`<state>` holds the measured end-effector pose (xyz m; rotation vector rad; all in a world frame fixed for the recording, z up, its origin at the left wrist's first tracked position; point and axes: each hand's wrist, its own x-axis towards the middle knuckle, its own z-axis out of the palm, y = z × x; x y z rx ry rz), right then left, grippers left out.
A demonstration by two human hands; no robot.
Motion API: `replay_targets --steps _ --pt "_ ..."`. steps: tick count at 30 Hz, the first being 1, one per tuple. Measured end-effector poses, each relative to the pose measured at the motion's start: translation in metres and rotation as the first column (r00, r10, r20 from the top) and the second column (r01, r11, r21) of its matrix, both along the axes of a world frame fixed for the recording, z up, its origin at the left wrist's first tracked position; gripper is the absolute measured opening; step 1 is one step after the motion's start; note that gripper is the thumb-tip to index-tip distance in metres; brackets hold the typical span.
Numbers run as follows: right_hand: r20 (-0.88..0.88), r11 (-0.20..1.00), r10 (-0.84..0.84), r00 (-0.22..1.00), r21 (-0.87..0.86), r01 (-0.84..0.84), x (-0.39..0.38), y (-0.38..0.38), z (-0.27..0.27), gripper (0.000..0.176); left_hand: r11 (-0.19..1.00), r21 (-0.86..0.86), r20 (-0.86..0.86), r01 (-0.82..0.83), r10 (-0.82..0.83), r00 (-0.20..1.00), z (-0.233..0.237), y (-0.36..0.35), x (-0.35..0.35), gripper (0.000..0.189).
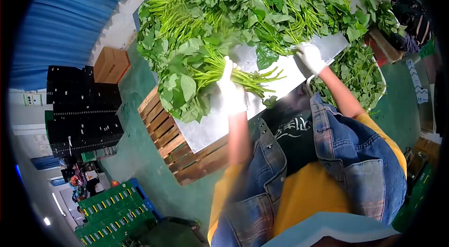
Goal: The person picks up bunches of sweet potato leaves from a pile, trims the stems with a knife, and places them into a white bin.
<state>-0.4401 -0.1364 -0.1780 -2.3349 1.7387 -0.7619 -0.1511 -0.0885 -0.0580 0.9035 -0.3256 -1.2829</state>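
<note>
My left hand, in a white glove, is closed around a bunch of leafy greens. The bunch's cut stems point right and its broad leaves hang to the left over the metal tabletop. My right hand, also gloved in white, is closed at the stem ends of some leafy greens at the pile's near edge. A single dark leaf lies on the metal between my hands. Beyond both hands spreads a large heap of the same greens, stems and leaves mixed.
A wooden pallet sits under the table's left side. More greens fill a white-rimmed container at the right. Stacked black crates, a cardboard box and green crates stand on the left. People are in the far background.
</note>
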Motion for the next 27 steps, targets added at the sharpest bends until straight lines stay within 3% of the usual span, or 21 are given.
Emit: replay_targets --steps 2,3,8,10,12,14,15,16,17,18,22,24,26,27 --pt "-0.310 0.987 0.078 0.948 0.158 -0.029 0.012 -0.020 -0.004 0.016 0.999 -0.043 0.092 0.015 -0.011 0.996 0.000 0.002 0.002 0.026" --pt "-0.509 0.987 0.043 0.860 0.155 0.043 0.016 -0.033 -0.019 0.012 0.997 -0.064 0.111 -0.045 0.052 0.992 0.007 0.003 0.002 0.026" --pt "-0.587 0.979 0.110 0.802 0.204 0.015 0.006 -0.056 -0.047 0.012 0.980 -0.090 0.190 -0.177 0.191 0.963 0.024 0.016 0.011 0.026" --pt "-0.451 0.964 0.133 0.882 0.264 -0.011 -0.002 -0.056 -0.019 0.018 0.969 -0.132 0.209 -0.207 0.231 0.950 0.025 0.018 0.013 0.025" --pt "-0.087 0.971 0.028 0.996 0.239 -0.006 -0.011 -0.059 0.005 0.018 0.961 -0.132 0.336 -0.244 0.275 0.901 0.021 0.018 0.015 0.024" --pt "0.221 0.973 -0.048 0.974 0.229 -0.005 -0.027 -0.073 0.019 0.018 0.960 -0.129 0.322 -0.250 0.279 0.905 0.024 0.019 0.014 0.023" --pt "0.519 0.978 -0.069 0.852 0.205 -0.046 -0.030 -0.072 0.036 0.019 0.961 -0.124 0.309 -0.247 0.274 0.911 0.027 0.020 0.013 0.024" --pt "0.764 0.982 -0.082 0.640 0.170 -0.078 -0.037 -0.074 0.054 0.020 0.960 -0.128 0.308 -0.247 0.275 0.911 0.030 0.020 0.011 0.024" --pt "0.787 0.972 -0.157 0.597 0.231 -0.049 -0.025 -0.048 0.118 0.023 0.960 -0.098 0.269 -0.264 0.281 0.921 0.034 0.021 0.007 0.024" --pt "0.954 0.970 -0.184 0.237 0.216 -0.115 -0.018 -0.045 0.128 0.026 0.959 -0.068 0.230 -0.274 0.282 0.931 0.036 0.020 0.003 0.024" --pt "0.868 0.900 -0.247 0.432 0.370 -0.229 -0.003 -0.020 0.144 0.024 0.968 -0.131 0.324 -0.214 0.246 0.914 0.021 0.005 -0.006 0.022" --pt "0.893 0.891 -0.280 0.354 0.379 -0.252 0.029 0.011 0.157 0.022 0.997 -0.029 0.331 -0.070 0.076 0.941 0.023 -0.002 -0.014 0.026" --pt "0.897 0.899 -0.205 0.392 0.330 -0.287 0.036 0.017 0.143 0.021 1.000 0.016 0.348 0.001 -0.006 0.937 0.013 -0.009 -0.013 0.030" --pt "0.879 0.869 -0.227 0.419 0.377 -0.321 0.037 0.022 0.145 0.020 0.992 0.001 0.403 0.128 -0.118 0.908 0.000 -0.015 -0.012 0.031"
